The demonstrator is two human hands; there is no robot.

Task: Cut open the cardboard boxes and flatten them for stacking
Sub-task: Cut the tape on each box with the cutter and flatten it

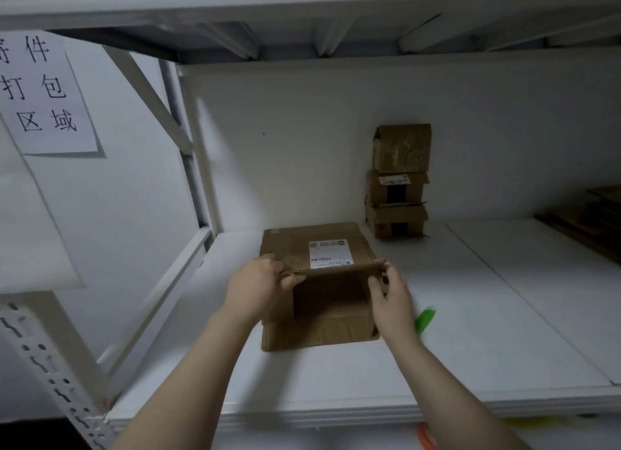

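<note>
On shelf (470, 315) — left hand (258, 281), right hand (391, 298) grip cardboard box (316, 244) flap.

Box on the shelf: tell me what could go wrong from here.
1. The green tool, likely the cutter, lies right beside the right hand; pressing the box flat, the wrist could sweep it off the shelf or catch a blade.
2. The stack of three small boxes behind looks uneven; pushing the box back might topple it.
</note>
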